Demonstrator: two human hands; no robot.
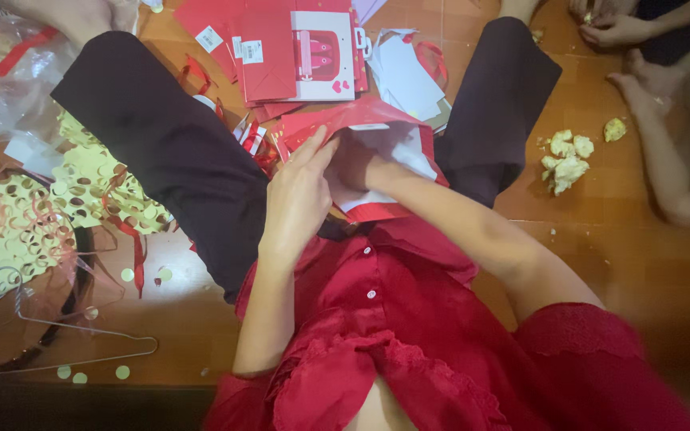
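I see my left hand (297, 199) pinching the rim of the red paper bag (377, 132) lying between my knees while my right hand (361, 164) is buried inside, grip unseen; it looks light and crease-prone, best held by its folded edge.

I have one view only, from the camera worn on the person's head. It looks steeply down over the red blouse (393, 335) and along the dark-trousered legs (161, 136) to the wooden floor (600, 263). It sits close: the forearms fill the middle of the frame. The top edge reaches the pile of red paper bags (297, 56), and the upper right corner catches another person's hands (616, 32).
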